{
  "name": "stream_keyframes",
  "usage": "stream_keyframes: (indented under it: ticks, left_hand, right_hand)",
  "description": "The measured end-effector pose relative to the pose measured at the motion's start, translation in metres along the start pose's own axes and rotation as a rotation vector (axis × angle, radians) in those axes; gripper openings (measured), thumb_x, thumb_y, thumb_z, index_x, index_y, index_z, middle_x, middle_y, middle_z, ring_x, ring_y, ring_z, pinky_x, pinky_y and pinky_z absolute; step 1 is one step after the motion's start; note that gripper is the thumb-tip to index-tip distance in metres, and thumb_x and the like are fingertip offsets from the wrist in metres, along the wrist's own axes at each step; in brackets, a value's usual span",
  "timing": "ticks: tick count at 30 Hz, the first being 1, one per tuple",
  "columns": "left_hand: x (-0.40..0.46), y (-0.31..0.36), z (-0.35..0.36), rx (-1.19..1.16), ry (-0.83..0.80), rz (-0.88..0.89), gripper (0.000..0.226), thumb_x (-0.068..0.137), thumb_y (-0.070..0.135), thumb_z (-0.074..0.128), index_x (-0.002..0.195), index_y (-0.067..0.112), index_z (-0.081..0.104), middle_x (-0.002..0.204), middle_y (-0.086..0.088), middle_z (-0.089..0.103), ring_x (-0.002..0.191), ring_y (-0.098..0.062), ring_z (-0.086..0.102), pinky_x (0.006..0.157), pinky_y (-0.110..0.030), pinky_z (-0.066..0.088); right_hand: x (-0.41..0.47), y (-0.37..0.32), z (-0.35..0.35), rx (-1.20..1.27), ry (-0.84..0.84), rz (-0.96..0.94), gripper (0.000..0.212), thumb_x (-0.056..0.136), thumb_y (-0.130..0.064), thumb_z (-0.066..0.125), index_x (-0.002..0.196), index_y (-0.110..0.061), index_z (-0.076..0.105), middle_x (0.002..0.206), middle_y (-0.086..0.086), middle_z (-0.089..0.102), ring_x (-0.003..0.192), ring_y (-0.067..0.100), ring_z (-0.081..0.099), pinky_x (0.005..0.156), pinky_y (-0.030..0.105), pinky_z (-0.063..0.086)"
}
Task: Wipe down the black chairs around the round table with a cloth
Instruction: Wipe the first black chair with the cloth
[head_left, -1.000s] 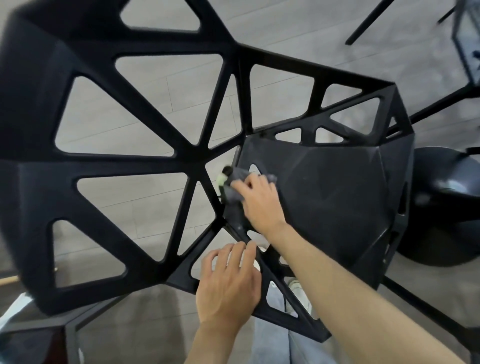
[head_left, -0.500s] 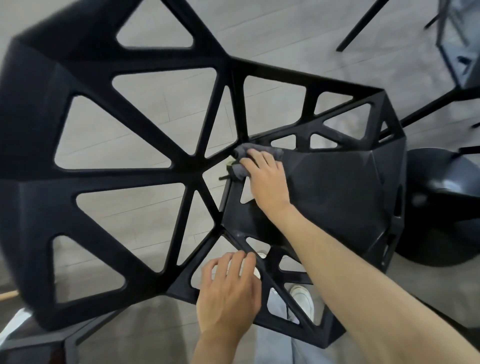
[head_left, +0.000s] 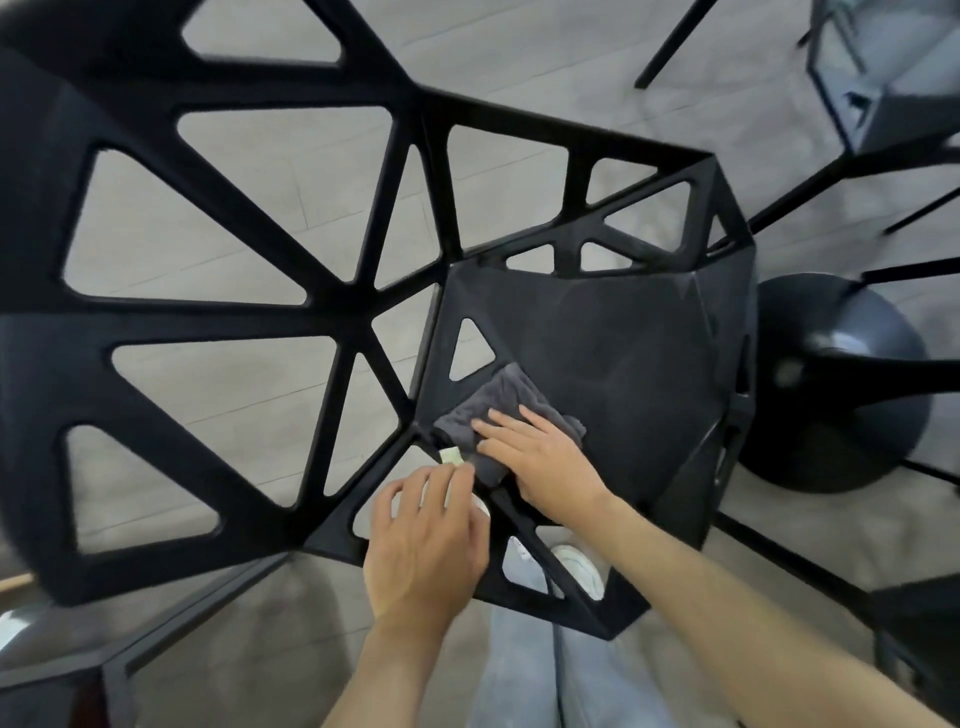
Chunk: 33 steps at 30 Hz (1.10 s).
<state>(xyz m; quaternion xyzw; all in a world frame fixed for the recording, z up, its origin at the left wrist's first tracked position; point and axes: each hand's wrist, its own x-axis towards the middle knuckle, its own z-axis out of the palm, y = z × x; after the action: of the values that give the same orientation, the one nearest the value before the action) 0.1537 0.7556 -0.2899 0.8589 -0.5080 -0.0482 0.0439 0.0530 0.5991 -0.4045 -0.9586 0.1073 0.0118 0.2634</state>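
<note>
A black chair (head_left: 613, 343) with a triangle-cutout frame fills the view, seen from above; its large backrest spreads to the left. A dark grey cloth (head_left: 498, 405) lies on the seat's near-left part. My right hand (head_left: 540, 457) presses flat on the cloth with straight fingers. My left hand (head_left: 426, 540) rests on the chair's frame at the near corner, fingers over the edge, just left of the cloth. A small pale green tag shows at the cloth's edge.
The round table's dark dome base (head_left: 841, 384) stands on the grey floor at the right. Thin black legs and another chair (head_left: 883, 78) are at the top right. My jeans and a white shoe (head_left: 576, 566) show below the seat.
My right hand has slid the cloth from the seat's far-left corner down toward me, to the near-left part. My left hand has stayed on the frame.
</note>
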Motion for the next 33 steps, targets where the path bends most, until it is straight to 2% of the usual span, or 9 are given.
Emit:
stream_keyframes:
  ticks: [2,4,6,11,16,19,22,27,33]
  left_hand:
    - [0.000,0.001,0.001,0.007,0.036,-0.004,0.029,0.097,0.018,0.048,0.115,0.013,0.070,0.104,0.001,0.071,0.100,-0.024,0.069,0.093,-0.042,0.047]
    - [0.000,0.001,0.002,0.030,0.058,0.005,0.030,0.097,0.018,0.049,0.114,0.012,0.073,0.104,0.000,0.073,0.099,-0.024,0.070,0.092,-0.043,0.047]
    - [0.000,0.001,0.002,0.057,0.074,0.006,0.030,0.097,0.018,0.050,0.114,0.012,0.073,0.104,0.000,0.074,0.100,-0.025,0.070,0.092,-0.043,0.046]
    - [-0.001,0.005,0.002,0.080,0.131,-0.014,0.028,0.099,0.019,0.047,0.110,0.012,0.072,0.100,-0.001,0.074,0.093,-0.027,0.070,0.088,-0.044,0.045]
    - [-0.001,0.008,0.001,0.092,0.122,-0.060,0.024,0.100,0.022,0.046,0.105,0.015,0.068,0.094,0.000,0.071,0.089,-0.028,0.066,0.089,-0.044,0.042]
    - [0.000,0.010,-0.001,0.112,0.115,-0.091,0.024,0.099,0.024,0.046,0.103,0.014,0.067,0.089,-0.001,0.070,0.084,-0.029,0.064,0.085,-0.044,0.041]
    - [0.000,0.012,-0.003,0.130,0.100,-0.105,0.026,0.098,0.026,0.046,0.102,0.014,0.069,0.090,-0.001,0.071,0.084,-0.030,0.064,0.084,-0.045,0.040]
    - [0.001,0.013,-0.003,0.123,0.077,-0.109,0.029,0.097,0.028,0.045,0.102,0.012,0.069,0.090,-0.004,0.071,0.085,-0.034,0.063,0.082,-0.047,0.040]
    - [0.002,0.018,-0.008,0.118,0.019,-0.132,0.032,0.097,0.030,0.044,0.103,0.012,0.070,0.092,-0.005,0.073,0.086,-0.034,0.064,0.081,-0.047,0.040]
  right_hand:
    - [-0.041,0.010,-0.011,-0.056,-0.006,0.015,0.057,0.069,-0.004,0.075,0.123,-0.021,0.069,0.146,-0.004,0.059,0.138,0.017,0.053,0.120,0.042,0.035]
    - [-0.083,0.019,-0.023,-0.087,0.018,0.046,0.046,0.081,-0.008,0.054,0.123,-0.020,0.070,0.145,-0.003,0.060,0.139,0.019,0.053,0.121,0.042,0.028]
    - [-0.120,0.023,-0.031,-0.133,0.014,0.106,0.050,0.085,-0.010,0.042,0.127,-0.020,0.069,0.148,-0.003,0.058,0.142,0.019,0.049,0.123,0.042,0.023]
    - [-0.181,0.000,-0.022,0.022,0.149,0.412,0.067,0.079,-0.003,0.073,0.142,-0.020,0.058,0.156,-0.006,0.048,0.150,0.013,0.035,0.125,0.042,0.021]
    - [-0.194,-0.051,-0.004,0.370,0.328,0.764,0.064,0.092,0.001,0.049,0.151,-0.024,0.049,0.162,-0.011,0.038,0.155,0.008,0.023,0.128,0.046,0.014]
    - [-0.187,-0.042,-0.004,0.401,0.393,0.803,0.071,0.087,0.003,0.043,0.153,-0.025,0.046,0.163,-0.012,0.034,0.156,0.007,0.015,0.128,0.048,0.013]
    - [-0.167,0.007,-0.020,0.366,0.507,0.811,0.072,0.088,0.011,0.047,0.153,-0.022,0.046,0.167,-0.008,0.028,0.158,0.010,0.008,0.127,0.054,0.013]
    - [-0.113,0.098,-0.070,0.588,0.721,1.016,0.055,0.104,-0.011,0.047,0.156,-0.025,0.038,0.169,-0.005,0.024,0.157,0.011,0.012,0.128,0.049,0.016]
    - [-0.142,0.032,-0.043,0.530,0.692,1.000,0.067,0.101,-0.002,0.050,0.160,-0.026,0.032,0.170,-0.013,0.015,0.156,0.000,0.006,0.128,0.032,0.011]
